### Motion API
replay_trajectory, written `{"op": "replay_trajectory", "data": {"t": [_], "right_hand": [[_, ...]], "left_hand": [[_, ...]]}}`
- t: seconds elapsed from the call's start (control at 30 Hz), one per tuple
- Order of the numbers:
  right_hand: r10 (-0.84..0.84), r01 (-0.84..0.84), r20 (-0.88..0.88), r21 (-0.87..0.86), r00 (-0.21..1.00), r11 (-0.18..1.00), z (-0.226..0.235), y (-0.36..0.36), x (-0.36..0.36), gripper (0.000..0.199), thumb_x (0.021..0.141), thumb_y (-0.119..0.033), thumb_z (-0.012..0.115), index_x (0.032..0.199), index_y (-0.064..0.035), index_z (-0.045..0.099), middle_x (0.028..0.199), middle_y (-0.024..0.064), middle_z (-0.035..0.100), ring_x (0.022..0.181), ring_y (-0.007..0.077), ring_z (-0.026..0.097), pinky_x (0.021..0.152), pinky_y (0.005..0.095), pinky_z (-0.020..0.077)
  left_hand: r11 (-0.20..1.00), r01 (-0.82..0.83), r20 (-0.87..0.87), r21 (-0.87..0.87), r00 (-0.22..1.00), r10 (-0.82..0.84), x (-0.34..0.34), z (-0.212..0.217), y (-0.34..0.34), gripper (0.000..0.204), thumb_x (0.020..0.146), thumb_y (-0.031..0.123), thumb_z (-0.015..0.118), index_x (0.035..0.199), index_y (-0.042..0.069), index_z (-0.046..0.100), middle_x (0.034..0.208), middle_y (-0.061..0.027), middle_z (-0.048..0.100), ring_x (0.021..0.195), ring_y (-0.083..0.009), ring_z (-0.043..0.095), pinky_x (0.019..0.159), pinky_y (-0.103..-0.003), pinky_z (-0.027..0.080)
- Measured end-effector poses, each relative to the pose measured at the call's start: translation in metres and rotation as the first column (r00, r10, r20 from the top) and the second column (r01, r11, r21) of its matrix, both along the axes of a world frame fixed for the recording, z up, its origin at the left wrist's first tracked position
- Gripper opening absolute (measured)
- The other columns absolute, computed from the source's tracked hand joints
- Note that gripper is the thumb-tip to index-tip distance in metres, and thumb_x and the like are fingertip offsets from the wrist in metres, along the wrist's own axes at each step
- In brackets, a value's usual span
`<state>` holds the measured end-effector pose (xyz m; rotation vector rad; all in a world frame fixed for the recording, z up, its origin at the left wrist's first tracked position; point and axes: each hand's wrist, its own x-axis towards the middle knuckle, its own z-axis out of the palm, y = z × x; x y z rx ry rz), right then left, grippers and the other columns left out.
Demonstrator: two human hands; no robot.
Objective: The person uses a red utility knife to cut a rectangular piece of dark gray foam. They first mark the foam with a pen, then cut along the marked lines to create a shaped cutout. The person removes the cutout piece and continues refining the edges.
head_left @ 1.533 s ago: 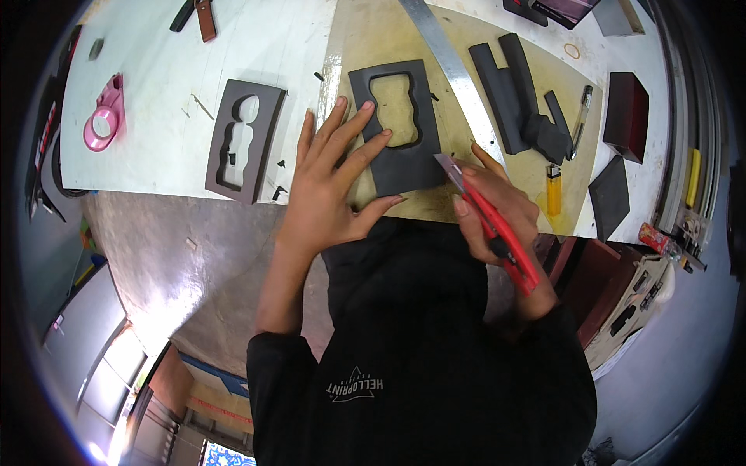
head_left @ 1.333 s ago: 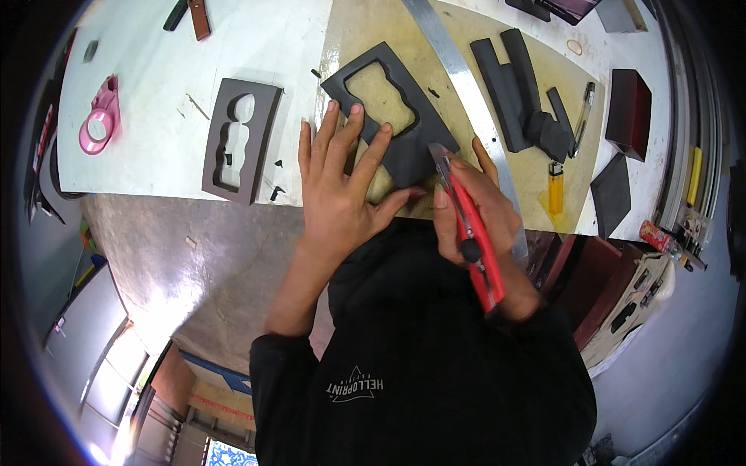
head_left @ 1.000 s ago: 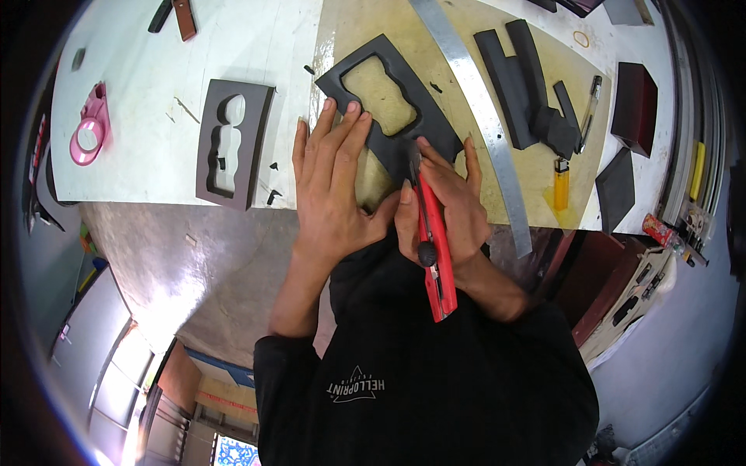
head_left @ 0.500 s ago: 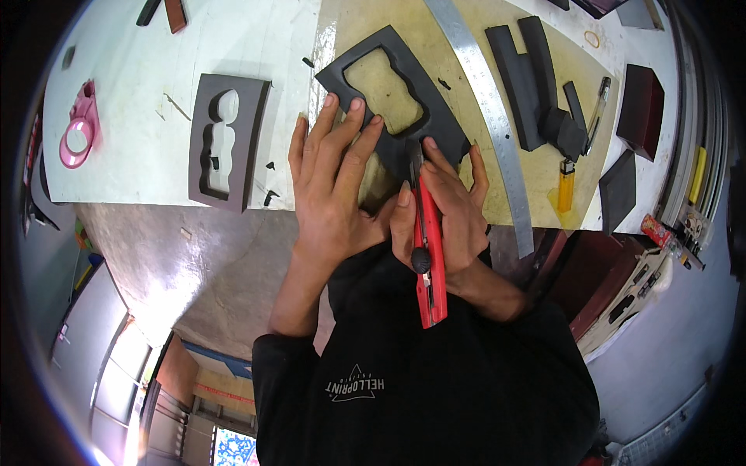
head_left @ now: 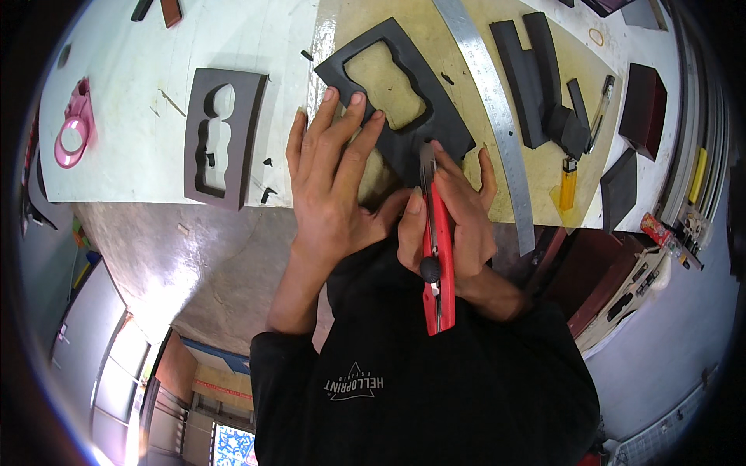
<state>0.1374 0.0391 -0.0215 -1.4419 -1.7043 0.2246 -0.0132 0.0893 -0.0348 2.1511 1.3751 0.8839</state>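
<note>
A dark foam frame with a wavy cut-out lies on the yellowish cutting mat. My left hand presses flat on the frame's near left part, fingers spread. My right hand grips a red utility knife, its blade tip touching the frame's near edge just right of my left hand.
A second grey foam frame lies on the white table to the left, with small offcuts by it. A steel ruler, dark foam strips, a pen, a yellow lighter and dark blocks lie right. A pink tape dispenser sits far left.
The dark frame has been turned and shifted slightly away. My right hand swung the knife from a slant at the right to upright, its blade now on the frame's near edge.
</note>
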Motion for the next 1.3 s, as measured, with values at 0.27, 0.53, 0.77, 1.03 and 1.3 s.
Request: {"op": "replay_trajectory", "data": {"t": [0.27, 0.53, 0.77, 1.03, 1.3], "right_hand": [[-0.004, 0.004, 0.006, 0.0, 1.0, 1.0, -0.004, 0.001, -0.002, 0.03, 0.093, -0.002, 0.069, 0.117, 0.0112, 0.057, 0.103, 0.0294, 0.071, 0.107, 0.0454, 0.073, 0.113, 0.068, 0.0357], [-0.013, 0.013, 0.019, -0.012, 1.0, 1.0, -0.005, 0.001, -0.003, 0.03, 0.093, -0.001, 0.068, 0.117, 0.0111, 0.057, 0.102, 0.0276, 0.071, 0.107, 0.0446, 0.073, 0.113, 0.0673, 0.0358], [-0.014, 0.014, 0.038, 0.001, 0.999, 1.0, -0.005, 0.0, -0.006, 0.03, 0.092, -0.001, 0.068, 0.117, 0.0118, 0.057, 0.102, 0.0277, 0.071, 0.107, 0.0444, 0.073, 0.112, 0.0671, 0.0364], [-0.058, 0.057, 0.055, 0.025, 0.997, 0.998, -0.01, 0.0, -0.01, 0.03, 0.091, 0.0, 0.067, 0.117, 0.012, 0.058, 0.102, 0.0272, 0.071, 0.107, 0.0445, 0.074, 0.112, 0.0665, 0.037], [-0.088, 0.088, 0.097, 0.001, 0.991, 0.996, -0.001, 0.002, -0.015, 0.025, 0.089, -0.001, 0.067, 0.11, 0.0116, 0.061, 0.098, 0.0257, 0.072, 0.105, 0.0432, 0.074, 0.113, 0.0656, 0.0359]], "left_hand": [[1.0, -0.008, -0.002, 0.012, 1.0, 0.008, 0.0, -0.001, 0.0, 0.069, 0.071, 0.031, 0.086, 0.131, 0.004, 0.068, 0.144, -0.0164, 0.059, 0.143, -0.0397, 0.048, 0.12, -0.058, 0.028], [1.0, -0.008, -0.021, 0.02, 1.0, 0.009, 0.0, -0.003, 0.0, 0.066, 0.076, 0.037, 0.082, 0.131, 0.004, 0.068, 0.144, -0.0161, 0.06, 0.142, -0.0391, 0.049, 0.119, -0.058, 0.028], [0.999, -0.003, -0.035, 0.047, 0.999, 0.005, -0.002, -0.006, -0.002, 0.065, 0.076, 0.031, 0.078, 0.132, 0.001, 0.067, 0.144, -0.0207, 0.06, 0.143, -0.0436, 0.048, 0.12, -0.058, 0.029], [0.999, 0.009, -0.038, 0.031, 0.999, -0.008, -0.001, -0.004, 0.0, 0.064, 0.075, 0.026, 0.078, 0.133, 0.001, 0.067, 0.145, -0.0204, 0.059, 0.144, -0.0433, 0.047, 0.12, -0.058, 0.028], [1.0, 0.007, -0.041, 0.018, 0.999, -0.006, -0.001, -0.003, -0.001, 0.061, 0.079, 0.03, 0.075, 0.133, 0.001, 0.068, 0.146, -0.0196, 0.058, 0.144, -0.0422, 0.047, 0.12, -0.058, 0.027]]}}
